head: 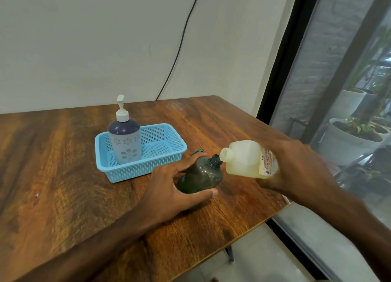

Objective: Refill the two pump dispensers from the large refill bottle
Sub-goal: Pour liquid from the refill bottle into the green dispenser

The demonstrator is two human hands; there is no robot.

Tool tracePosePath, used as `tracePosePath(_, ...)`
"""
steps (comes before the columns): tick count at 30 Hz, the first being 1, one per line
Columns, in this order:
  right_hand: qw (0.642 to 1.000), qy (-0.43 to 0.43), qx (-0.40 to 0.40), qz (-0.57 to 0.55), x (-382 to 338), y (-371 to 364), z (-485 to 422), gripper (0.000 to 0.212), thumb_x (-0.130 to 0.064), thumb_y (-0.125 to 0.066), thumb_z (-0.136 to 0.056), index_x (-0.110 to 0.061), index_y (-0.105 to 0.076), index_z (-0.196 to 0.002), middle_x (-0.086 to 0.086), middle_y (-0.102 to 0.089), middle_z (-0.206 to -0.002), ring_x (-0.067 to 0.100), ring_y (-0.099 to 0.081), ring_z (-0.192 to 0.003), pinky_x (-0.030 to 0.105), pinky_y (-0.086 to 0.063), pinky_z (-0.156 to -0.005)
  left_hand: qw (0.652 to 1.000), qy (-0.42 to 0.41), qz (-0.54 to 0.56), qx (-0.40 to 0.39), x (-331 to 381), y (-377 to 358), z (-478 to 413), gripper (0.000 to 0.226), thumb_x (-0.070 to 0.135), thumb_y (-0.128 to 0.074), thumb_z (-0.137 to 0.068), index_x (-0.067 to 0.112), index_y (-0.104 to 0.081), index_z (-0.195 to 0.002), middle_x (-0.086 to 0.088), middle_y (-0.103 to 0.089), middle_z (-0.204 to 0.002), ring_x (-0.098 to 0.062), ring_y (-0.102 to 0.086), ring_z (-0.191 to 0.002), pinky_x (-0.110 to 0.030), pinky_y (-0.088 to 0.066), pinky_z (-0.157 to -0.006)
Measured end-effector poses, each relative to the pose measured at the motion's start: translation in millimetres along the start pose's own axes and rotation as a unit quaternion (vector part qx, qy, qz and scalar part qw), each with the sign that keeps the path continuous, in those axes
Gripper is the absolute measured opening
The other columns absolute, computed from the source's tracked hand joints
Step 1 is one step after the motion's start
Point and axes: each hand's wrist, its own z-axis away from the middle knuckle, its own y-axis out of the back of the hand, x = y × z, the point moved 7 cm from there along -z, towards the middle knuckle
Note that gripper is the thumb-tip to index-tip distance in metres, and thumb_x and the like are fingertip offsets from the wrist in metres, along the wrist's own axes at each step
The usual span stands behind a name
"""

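My left hand (175, 188) grips a dark green dispenser bottle (201, 176) standing on the wooden table (63, 186), its pump removed and its threaded neck open. My right hand (296, 171) holds the large pale-yellow refill bottle (245, 159) tipped sideways, its open mouth right at the green bottle's neck. No stream of liquid is visible. A second dispenser (124, 137), grey-blue with flower cut-outs and a white pump on top, stands upright in the left end of a light blue basket (169, 152).
A small dark object (196, 152), possibly the removed pump, lies just behind the green bottle. The table's right edge runs close to my right hand, beside a glass window with potted plants (351, 137) outside. A black cable (179, 48) hangs down the wall.
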Motion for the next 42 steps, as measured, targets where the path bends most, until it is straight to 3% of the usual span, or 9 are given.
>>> tracePosePath(4, 1.0, -0.001, -0.008, 0.001, 0.6, -1.7, -1.2, 0.083, -0.036, -0.087, -0.071, -0.032, -0.047, -0.144, -0.005, -0.065, -0.118, 0.016, -0.061, -0.111, 0.026, -0.052, -0.078, 1.0, -0.002, 0.003, 0.003, -1.0, -0.2, 0.2, 0.076, 0.049, -0.091, -0.069, 0.048, -0.056, -0.136, 0.052, -0.058, -0.111, 0.023, -0.054, -0.116, -0.002, -0.048, -0.088)
tracePosePath(11, 1.0, 0.004, -0.002, 0.006, 0.1, -0.9, -1.8, 0.082, -0.038, -0.087, -0.07, -0.032, -0.048, -0.143, -0.006, -0.065, -0.118, 0.015, -0.062, -0.11, 0.025, -0.052, -0.078, 1.0, 0.004, 0.002, 0.004, 2.8, 1.0, -0.2, 0.065, 0.054, -0.088, -0.066, 0.061, -0.051, -0.119, 0.063, -0.051, -0.106, 0.029, -0.051, -0.112, 0.003, -0.044, -0.085)
tracePosePath(16, 1.0, 0.01, 0.006, 0.004, -0.1, -0.3, -1.8, 0.083, -0.037, -0.087, -0.07, -0.033, -0.047, -0.144, -0.006, -0.065, -0.12, 0.016, -0.062, -0.112, 0.025, -0.051, -0.079, 1.0, -0.002, 0.008, 0.004, 5.0, 1.5, 0.2, 0.067, 0.057, -0.086, -0.065, 0.059, -0.052, -0.123, 0.061, -0.052, -0.109, 0.027, -0.052, -0.114, 0.001, -0.045, -0.086)
tracePosePath(25, 1.0, 0.016, -0.002, -0.002, 0.1, -0.1, -2.7, 0.079, -0.039, -0.084, -0.074, -0.035, -0.046, -0.143, -0.009, -0.063, -0.122, 0.012, -0.059, -0.114, 0.023, -0.047, -0.08, 1.0, 0.008, 0.023, 0.003, 6.5, -0.4, 0.4, 0.067, 0.044, -0.09, -0.065, 0.06, -0.047, -0.115, 0.067, -0.048, -0.096, 0.036, -0.049, -0.103, 0.007, -0.041, -0.078)
tracePosePath(32, 0.999, 0.036, 0.028, -0.022, 3.0, -2.3, -5.5, 0.073, -0.039, -0.084, -0.068, -0.036, -0.053, -0.134, -0.011, -0.065, -0.112, 0.011, -0.062, -0.105, 0.033, -0.057, -0.079, 0.999, 0.003, 0.035, 0.006, 4.2, -0.9, 1.5, 0.07, 0.041, -0.093, -0.062, 0.056, -0.057, -0.12, 0.055, -0.06, -0.105, 0.026, -0.057, -0.107, 0.002, -0.046, -0.083)
tracePosePath(38, 0.998, 0.042, 0.035, -0.023, 2.7, -1.6, -3.4, 0.071, -0.038, -0.083, -0.073, -0.033, -0.052, -0.137, -0.008, -0.065, -0.12, 0.011, -0.061, -0.112, 0.031, -0.055, -0.086, 1.0, 0.005, 0.024, 0.003, 4.9, -2.5, 0.1, 0.069, 0.038, -0.094, -0.063, 0.059, -0.052, -0.114, 0.065, -0.05, -0.094, 0.037, -0.05, -0.1, 0.007, -0.042, -0.077)
tracePosePath(42, 0.999, 0.037, 0.027, -0.024, 2.1, -2.2, -3.8, 0.075, -0.038, -0.084, -0.072, -0.034, -0.05, -0.139, -0.008, -0.064, -0.122, 0.013, -0.061, -0.114, 0.034, -0.055, -0.088, 1.0, 0.003, 0.017, 0.001, 6.4, -2.7, 0.4, 0.074, 0.043, -0.093, -0.063, 0.059, -0.05, -0.121, 0.067, -0.048, -0.095, 0.038, -0.048, -0.099, 0.007, -0.042, -0.076)
